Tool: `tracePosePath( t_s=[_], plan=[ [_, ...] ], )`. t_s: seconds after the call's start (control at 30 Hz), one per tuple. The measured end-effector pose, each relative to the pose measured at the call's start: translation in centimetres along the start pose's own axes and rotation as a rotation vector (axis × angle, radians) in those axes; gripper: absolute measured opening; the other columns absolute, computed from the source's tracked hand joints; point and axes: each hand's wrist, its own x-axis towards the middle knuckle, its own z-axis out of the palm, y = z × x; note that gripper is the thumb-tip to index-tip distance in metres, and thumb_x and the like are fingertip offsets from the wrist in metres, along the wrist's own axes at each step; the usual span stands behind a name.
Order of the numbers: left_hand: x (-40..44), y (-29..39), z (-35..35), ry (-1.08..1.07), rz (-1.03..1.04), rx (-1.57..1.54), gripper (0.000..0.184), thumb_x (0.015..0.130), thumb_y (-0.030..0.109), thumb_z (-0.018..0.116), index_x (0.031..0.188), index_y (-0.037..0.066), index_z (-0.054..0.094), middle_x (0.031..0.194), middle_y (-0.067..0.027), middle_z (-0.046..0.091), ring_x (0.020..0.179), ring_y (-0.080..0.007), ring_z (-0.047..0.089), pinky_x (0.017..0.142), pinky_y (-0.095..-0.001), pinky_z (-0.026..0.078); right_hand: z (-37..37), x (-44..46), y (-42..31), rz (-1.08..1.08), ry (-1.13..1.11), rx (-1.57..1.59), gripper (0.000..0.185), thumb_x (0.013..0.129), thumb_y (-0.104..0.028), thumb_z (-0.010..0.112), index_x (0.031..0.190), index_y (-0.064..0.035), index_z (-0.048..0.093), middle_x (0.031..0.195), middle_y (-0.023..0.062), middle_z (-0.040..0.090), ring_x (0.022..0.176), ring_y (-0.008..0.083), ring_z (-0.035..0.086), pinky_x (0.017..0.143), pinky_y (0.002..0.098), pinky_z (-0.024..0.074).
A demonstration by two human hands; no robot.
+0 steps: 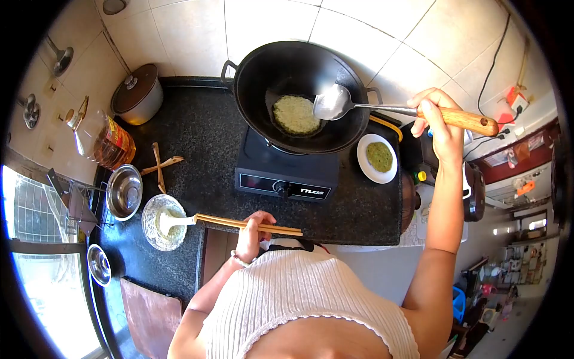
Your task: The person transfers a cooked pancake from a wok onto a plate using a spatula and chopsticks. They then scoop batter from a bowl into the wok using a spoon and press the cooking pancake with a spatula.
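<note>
My right hand (pixel 439 119) is closed around the wooden handle of a metal wok spatula (pixel 382 108). The spatula's shiny head is over the right side of a black wok (pixel 254 90), close to the edge of a pale green pancake (pixel 297 115) in the bottom. Whether it touches the pancake I cannot tell. Near the counter's front edge, my left hand (pixel 254 236) is closed on a pair of wooden chopsticks (pixel 278 229), which point left toward a bowl of pale batter (pixel 162 222). A white spoon (pixel 173 221) sits in that bowl.
The wok stands on a black cooker (pixel 287 179). To its right is a white plate (pixel 363 157) with a green pancake. At left are a metal bowl (pixel 124 191), crossed wooden utensils (pixel 158 167), an oil bottle (pixel 107 140), a lidded pot (pixel 137 99) and a cutting board (pixel 152 317).
</note>
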Motion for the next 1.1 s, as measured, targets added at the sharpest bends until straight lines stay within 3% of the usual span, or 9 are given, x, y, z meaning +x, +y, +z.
tracePosePath(
  t_s=[0.4,0.8,1.0,1.1],
  plan=[
    [-0.1,0.2,0.5,0.017,0.008,0.007,0.037,0.089,0.029,0.038,0.08,0.002,0.059,0.066,-0.0046,0.052,0.05,-0.0099,0.044,0.047,-0.0237,0.037,2.1,0.3,0.9,-0.163,-0.113,0.014,0.007,0.084,0.0,0.056,0.078,0.0012,0.055,0.092,0.0098,0.059,0.065,0.0093,0.058,0.059,0.0207,0.0495],
    [-0.2,-0.1,0.3,0.03,0.033,0.022,0.037,0.089,0.031,0.038,0.079,0.002,0.059,0.065,-0.005,0.051,0.05,-0.0103,0.044,0.047,-0.0237,0.036,2.6,0.5,1.0,-0.184,-0.156,-0.04,0.005,0.083,0.001,0.057,0.078,0.0013,0.055,0.089,0.0078,0.058,0.065,0.0088,0.057,0.058,0.0208,0.0487],
    [-0.2,-0.3,0.1,0.03,0.033,0.004,0.037,0.09,0.03,0.038,0.08,0.001,0.059,0.066,-0.0052,0.051,0.05,-0.0101,0.044,0.047,-0.0234,0.037,2.7,0.3,1.0,-0.118,-0.087,0.024,0.01,0.087,-0.007,0.057,0.08,0.0008,0.057,0.084,0.0058,0.06,0.059,0.0083,0.057,0.054,0.0199,0.0473],
    [-0.1,-0.4,-0.2,0.006,0.034,0.014,0.038,0.09,0.031,0.038,0.08,0.002,0.06,0.066,-0.005,0.051,0.05,-0.0099,0.044,0.047,-0.0233,0.037,2.2,0.7,1.1,0.048,0.004,-0.018,0.017,0.089,-0.016,0.058,0.083,-0.0001,0.059,0.077,0.0042,0.06,0.054,0.0075,0.057,0.05,0.0191,0.0462]
  ],
)
